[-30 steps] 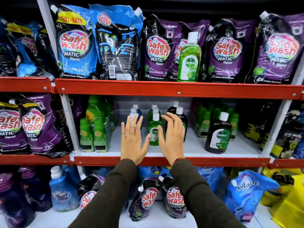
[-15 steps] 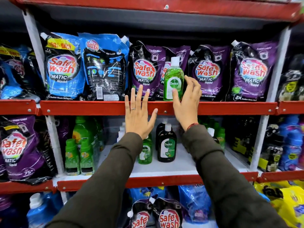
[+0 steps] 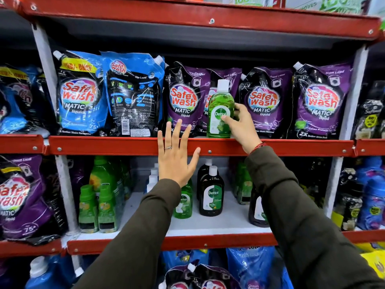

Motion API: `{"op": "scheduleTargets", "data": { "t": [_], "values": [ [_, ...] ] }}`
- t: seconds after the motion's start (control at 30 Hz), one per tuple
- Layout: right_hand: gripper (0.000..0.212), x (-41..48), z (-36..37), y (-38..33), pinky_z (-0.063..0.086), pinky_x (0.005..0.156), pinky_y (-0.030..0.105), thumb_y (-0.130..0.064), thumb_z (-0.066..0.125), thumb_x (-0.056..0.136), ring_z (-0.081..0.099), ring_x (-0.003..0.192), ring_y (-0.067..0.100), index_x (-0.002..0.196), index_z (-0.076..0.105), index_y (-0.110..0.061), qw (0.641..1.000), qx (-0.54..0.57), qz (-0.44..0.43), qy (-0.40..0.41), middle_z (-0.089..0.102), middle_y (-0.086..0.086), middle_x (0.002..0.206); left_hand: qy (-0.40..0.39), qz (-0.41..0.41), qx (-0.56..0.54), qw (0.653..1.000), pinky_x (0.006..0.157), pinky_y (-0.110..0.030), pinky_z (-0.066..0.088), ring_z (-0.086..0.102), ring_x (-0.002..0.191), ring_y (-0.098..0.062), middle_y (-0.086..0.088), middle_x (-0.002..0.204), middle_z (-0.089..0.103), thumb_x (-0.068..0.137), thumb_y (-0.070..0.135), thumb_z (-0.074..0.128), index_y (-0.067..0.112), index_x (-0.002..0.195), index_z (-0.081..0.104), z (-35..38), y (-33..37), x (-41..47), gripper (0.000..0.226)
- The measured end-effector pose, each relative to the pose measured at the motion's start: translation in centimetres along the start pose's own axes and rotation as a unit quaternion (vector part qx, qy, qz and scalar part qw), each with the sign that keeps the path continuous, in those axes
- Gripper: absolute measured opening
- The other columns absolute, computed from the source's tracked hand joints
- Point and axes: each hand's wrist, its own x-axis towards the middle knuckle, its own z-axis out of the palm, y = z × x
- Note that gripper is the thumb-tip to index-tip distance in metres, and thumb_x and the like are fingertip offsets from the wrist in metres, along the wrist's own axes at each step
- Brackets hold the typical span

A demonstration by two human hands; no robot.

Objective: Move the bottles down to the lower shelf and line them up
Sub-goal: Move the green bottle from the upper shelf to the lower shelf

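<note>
A green Dettol bottle [image 3: 220,109] with a white cap stands upright at the front of the upper shelf [image 3: 104,145], before purple pouches. My right hand [image 3: 241,127] wraps around its right side, thumb on the label. My left hand [image 3: 176,155] is flat with fingers spread in front of the red shelf edge, holding nothing. On the lower shelf [image 3: 218,223] stand a dark Dettol bottle [image 3: 211,192], a green Dettol bottle [image 3: 184,202] partly behind my left sleeve, and another dark bottle [image 3: 258,209] partly behind my right sleeve.
Blue Safewash pouches [image 3: 80,97] and purple Safewash pouches [image 3: 320,103] fill the upper shelf behind the bottle. Small green bottles [image 3: 96,207] stand at the lower shelf's left, white-capped bottles [image 3: 153,178] further back. White uprights [image 3: 63,190] bound the bay. More pouches lie below.
Both hands rose from the lower shelf to the upper one. My right hand has closed around the green Dettol bottle; the left stays spread at the shelf edge.
</note>
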Motion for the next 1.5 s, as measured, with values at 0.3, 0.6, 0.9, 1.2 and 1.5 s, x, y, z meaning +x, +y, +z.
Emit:
{"op": "scheduleTargets", "data": {
  "t": [0.3, 0.6, 0.9, 1.2, 1.5],
  "values": [
    [0.058, -1.1, -0.9, -2.6, 0.05, 0.104, 0.047, -0.033, 0.063, 0.085, 0.056, 0.126, 0.019, 0.139, 0.048, -0.02, 0.998, 0.048, -0.034, 0.01, 0.058, 0.005, 0.134, -0.011, 0.003, 0.007, 1.0, 0.127, -0.052, -0.005, 0.001, 0.157, -0.031, -0.008, 0.17, 0.011, 0.1, 0.055, 0.032, 0.021, 0.159, 0.018, -0.2, -0.1, -0.1, 0.069],
    [0.051, -7.1, -0.4, -0.8, 0.05, 0.105, 0.044, -0.025, 0.063, 0.09, 0.057, 0.125, 0.018, 0.138, 0.049, -0.018, 0.995, 0.087, -0.039, -0.024, 0.061, 0.006, 0.133, 0.001, 0.019, -0.079, 0.997, 0.127, -0.05, -0.004, 0.0, 0.158, -0.027, -0.008, 0.17, 0.01, 0.1, 0.039, 0.041, 0.017, 0.159, 0.016, -1.7, -0.3, -2.7, 0.068],
    [0.045, -14.3, 2.3, 6.6, 0.052, 0.101, 0.041, -0.021, 0.062, 0.093, 0.06, 0.115, 0.005, 0.136, 0.048, -0.025, 0.994, 0.088, -0.006, -0.065, 0.061, -0.003, 0.13, -0.077, 0.012, -0.078, 0.994, 0.127, -0.046, -0.007, 0.003, 0.158, -0.026, -0.006, 0.169, 0.013, 0.099, 0.033, 0.043, 0.018, 0.159, 0.02, 0.7, -1.8, -11.9, 0.066],
    [0.045, -18.4, 6.7, 13.7, 0.053, 0.097, 0.052, -0.035, 0.063, 0.088, 0.063, 0.117, 0.03, 0.13, 0.047, -0.031, 0.992, 0.065, 0.057, -0.093, 0.06, 0.002, 0.132, -0.198, -0.041, -0.087, 0.975, 0.127, -0.052, 0.006, -0.002, 0.158, -0.022, -0.004, 0.17, 0.008, 0.101, 0.039, 0.037, 0.02, 0.16, 0.015, 3.5, -2.0, -21.4, 0.066],
    [0.048, -18.4, 11.1, 17.3, 0.053, 0.087, 0.015, -0.005, 0.059, 0.094, 0.059, 0.113, 0.018, 0.137, 0.04, -0.006, 0.984, 0.065, 0.115, -0.12, 0.055, 0.004, 0.125, -0.272, -0.057, -0.059, 0.959, 0.126, -0.046, 0.002, 0.002, 0.158, -0.024, -0.006, 0.169, 0.014, 0.101, 0.045, 0.035, 0.017, 0.159, 0.018, 5.4, -3.0, -28.1, 0.067]
  ]
}}
